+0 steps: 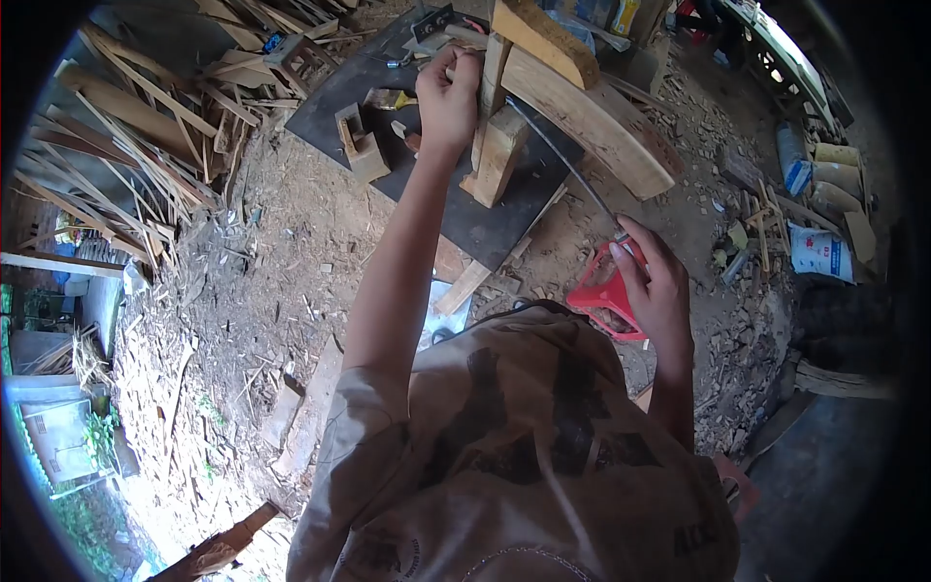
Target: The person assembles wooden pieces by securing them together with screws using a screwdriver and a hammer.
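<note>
My left hand [452, 97] is closed over the dark work board [339, 116], right beside an upright wooden piece [494, 92]; what its fingers hold is hidden. My right hand [659, 283] is wrapped round the near end of a long, thin metal rod tool [567, 165]. The rod's far tip reaches the wood, by a pale block [501, 155]. Close below the right hand shows a red plastic frame [603, 296] with openings in it. A thick curved timber [592, 121] lies beyond the rod, with an orange-brown piece of wood [548, 44] above it.
Near my left hand, a brush [390, 100] and a notched wooden block [361, 147] lie on the board. Offcuts and long strips [145, 145] are heaped at the left. Wood chips cover the ground. A white printed sack [820, 254] and cut logs [837, 179] are at the right.
</note>
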Available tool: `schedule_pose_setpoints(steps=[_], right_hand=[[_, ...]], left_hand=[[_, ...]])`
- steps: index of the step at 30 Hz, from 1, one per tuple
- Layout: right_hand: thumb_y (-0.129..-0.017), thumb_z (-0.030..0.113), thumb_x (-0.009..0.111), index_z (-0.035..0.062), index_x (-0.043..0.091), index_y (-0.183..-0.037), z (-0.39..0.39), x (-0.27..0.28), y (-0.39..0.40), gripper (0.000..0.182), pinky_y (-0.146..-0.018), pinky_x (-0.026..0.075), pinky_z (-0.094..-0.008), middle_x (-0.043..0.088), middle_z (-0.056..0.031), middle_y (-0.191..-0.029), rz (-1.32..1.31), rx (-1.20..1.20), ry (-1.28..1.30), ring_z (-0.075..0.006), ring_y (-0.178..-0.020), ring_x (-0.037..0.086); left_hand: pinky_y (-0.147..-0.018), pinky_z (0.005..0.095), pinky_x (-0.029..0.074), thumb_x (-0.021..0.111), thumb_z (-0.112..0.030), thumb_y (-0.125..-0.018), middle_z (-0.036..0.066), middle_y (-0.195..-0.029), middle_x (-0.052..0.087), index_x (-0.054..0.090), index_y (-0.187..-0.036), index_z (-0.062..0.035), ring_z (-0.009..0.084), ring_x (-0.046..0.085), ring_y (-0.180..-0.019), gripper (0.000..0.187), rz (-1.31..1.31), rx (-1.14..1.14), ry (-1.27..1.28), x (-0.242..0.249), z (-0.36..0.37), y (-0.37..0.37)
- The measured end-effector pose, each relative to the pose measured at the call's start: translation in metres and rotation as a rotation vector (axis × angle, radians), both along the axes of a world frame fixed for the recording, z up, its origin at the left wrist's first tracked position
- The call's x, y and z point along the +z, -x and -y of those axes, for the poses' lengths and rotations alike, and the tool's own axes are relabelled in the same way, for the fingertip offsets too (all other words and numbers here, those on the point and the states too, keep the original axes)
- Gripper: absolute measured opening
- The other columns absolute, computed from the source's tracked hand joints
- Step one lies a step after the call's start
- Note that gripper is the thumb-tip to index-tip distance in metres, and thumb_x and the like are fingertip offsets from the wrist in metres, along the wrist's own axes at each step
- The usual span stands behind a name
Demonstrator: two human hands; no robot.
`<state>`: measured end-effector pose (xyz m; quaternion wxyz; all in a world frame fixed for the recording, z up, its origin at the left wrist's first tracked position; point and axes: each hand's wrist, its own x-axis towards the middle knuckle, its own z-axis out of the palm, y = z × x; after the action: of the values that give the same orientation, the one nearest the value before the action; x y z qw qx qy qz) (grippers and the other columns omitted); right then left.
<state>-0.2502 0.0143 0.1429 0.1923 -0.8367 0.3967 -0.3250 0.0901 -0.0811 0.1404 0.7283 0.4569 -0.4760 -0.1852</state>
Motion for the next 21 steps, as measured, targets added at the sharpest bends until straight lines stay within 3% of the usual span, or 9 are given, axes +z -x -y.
schedule_pose_setpoints(steps=[12, 21], right_hand=[[-0.105, 0.019, 0.068, 0.0064, 0.067, -0.138, 0.009, -0.001, 0.007, 0.036, -0.081, 0.056, -0.0425, 0.072, -0.0160, -0.106, -0.016, 0.040, -0.055, -0.0326, -0.092, 0.071], [-0.105, 0.020, 0.068, 0.0076, 0.067, -0.139, 0.012, -0.011, 0.009, 0.036, -0.081, 0.055, -0.0436, 0.071, -0.0157, -0.105, 0.012, 0.042, -0.051, -0.0329, -0.092, 0.071]], left_hand=[[-0.067, 0.0279, 0.045, 0.060, -0.021, -0.103, -0.002, -0.075, 0.061, 0.068, -0.095, 0.0018, 0.0046, 0.049, -0.074, 0.025, -0.021, 0.002, -0.030, -0.005, 0.001, 0.000], [-0.060, 0.0268, 0.039, 0.059, -0.022, -0.104, -0.004, -0.069, 0.056, 0.066, -0.090, -0.0001, 0.0037, 0.044, -0.068, 0.027, -0.006, 0.036, 0.031, -0.006, 0.006, 0.002]])
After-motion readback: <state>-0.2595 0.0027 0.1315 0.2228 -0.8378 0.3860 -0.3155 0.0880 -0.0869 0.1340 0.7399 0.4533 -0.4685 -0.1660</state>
